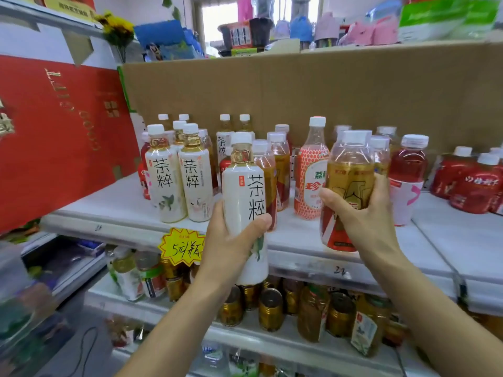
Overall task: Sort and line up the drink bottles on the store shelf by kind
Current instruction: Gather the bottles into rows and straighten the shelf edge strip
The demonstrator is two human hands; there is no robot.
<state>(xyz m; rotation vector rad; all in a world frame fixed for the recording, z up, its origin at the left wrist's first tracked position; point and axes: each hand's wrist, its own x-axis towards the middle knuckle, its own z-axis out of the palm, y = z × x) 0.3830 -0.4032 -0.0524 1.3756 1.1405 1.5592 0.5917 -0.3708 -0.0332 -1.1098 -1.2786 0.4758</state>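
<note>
The left hand's (228,240) fingers (258,220) are curling round the lower half of a white tea bottle (245,191), thumb pressing across its label, holding it upright in front of the shelf (109,210) edge. The right hand (364,221) is wrapping its fingers (381,186) round an amber tea bottle (348,175) with a red-and-white label, also upright and clear of the shelf board. Both bottles are hanging in the air, neither yet set down.

Out on the shelf, two matching white bottles (164,183) are standing side by side at the left front, with more white-capped ones behind them. The middle is looking mixed: amber bottles (281,170), a pink-netted bottle (310,180) and a red juice bottle (408,170) are crowding together. At the far right, red bottles (468,183) are sitting in a group of their own.

By my reading, the sorting is partly done: the ends look grouped, while the middle cluster and both held bottles are waiting for places.
</note>
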